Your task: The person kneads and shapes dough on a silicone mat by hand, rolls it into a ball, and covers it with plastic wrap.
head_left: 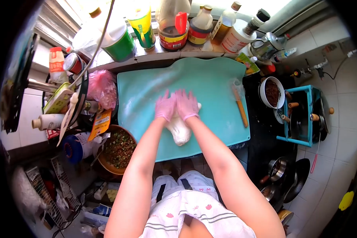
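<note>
A long lump of white dough [180, 132] lies on a turquoise mat [210, 79], its near end pointing toward me. My left hand [165, 105] and my right hand [187, 104], both in thin pink gloves, rest side by side on the dough. Their fingers stretch forward, flat and slightly apart. The palms hide the dough's middle, and a small bit of it shows beyond the right hand. On the mat's right side lies a wooden rolling pin [242, 112] beside a clear plastic piece [237, 86].
Bottles and tubs, among them a jug with a red handle [181, 23], line the sill behind the mat. At left stands a bowl of chopped filling [121, 148]. To the right are a white bowl of dark food [272, 92] and a blue rack [310, 115].
</note>
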Demonstrator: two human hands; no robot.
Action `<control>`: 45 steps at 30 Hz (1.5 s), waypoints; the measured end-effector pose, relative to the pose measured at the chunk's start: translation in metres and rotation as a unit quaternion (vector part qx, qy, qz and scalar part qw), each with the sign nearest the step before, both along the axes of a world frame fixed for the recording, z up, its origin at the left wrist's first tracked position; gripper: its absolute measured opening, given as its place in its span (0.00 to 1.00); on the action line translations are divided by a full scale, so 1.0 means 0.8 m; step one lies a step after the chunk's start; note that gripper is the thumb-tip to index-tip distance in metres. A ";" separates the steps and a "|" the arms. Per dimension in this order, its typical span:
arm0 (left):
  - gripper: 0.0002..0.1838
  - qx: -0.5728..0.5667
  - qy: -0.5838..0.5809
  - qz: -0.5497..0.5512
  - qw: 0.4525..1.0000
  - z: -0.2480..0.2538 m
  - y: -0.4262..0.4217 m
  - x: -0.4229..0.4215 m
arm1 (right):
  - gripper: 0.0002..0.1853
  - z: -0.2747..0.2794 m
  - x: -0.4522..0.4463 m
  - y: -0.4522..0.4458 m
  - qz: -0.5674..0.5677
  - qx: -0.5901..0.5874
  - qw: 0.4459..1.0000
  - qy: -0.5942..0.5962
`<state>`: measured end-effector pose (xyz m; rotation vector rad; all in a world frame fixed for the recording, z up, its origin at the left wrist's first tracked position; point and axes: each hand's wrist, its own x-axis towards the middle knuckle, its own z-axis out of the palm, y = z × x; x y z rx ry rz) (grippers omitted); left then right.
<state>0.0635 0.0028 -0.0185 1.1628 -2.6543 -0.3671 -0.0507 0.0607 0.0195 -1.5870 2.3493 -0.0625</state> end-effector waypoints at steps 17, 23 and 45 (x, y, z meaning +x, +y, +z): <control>0.19 0.015 0.148 0.254 0.956 0.036 0.122 -0.004 | 0.13 -0.018 0.046 0.101 -0.088 -0.218 0.971 0.040; 0.20 0.023 0.002 0.270 0.963 -0.005 0.069 -0.026 | 0.10 -0.034 0.013 0.037 -0.058 -0.221 0.973 0.024; 0.26 0.190 0.021 0.112 0.975 0.047 0.022 -0.002 | 0.26 -0.051 0.007 0.016 -0.037 -0.164 0.985 0.051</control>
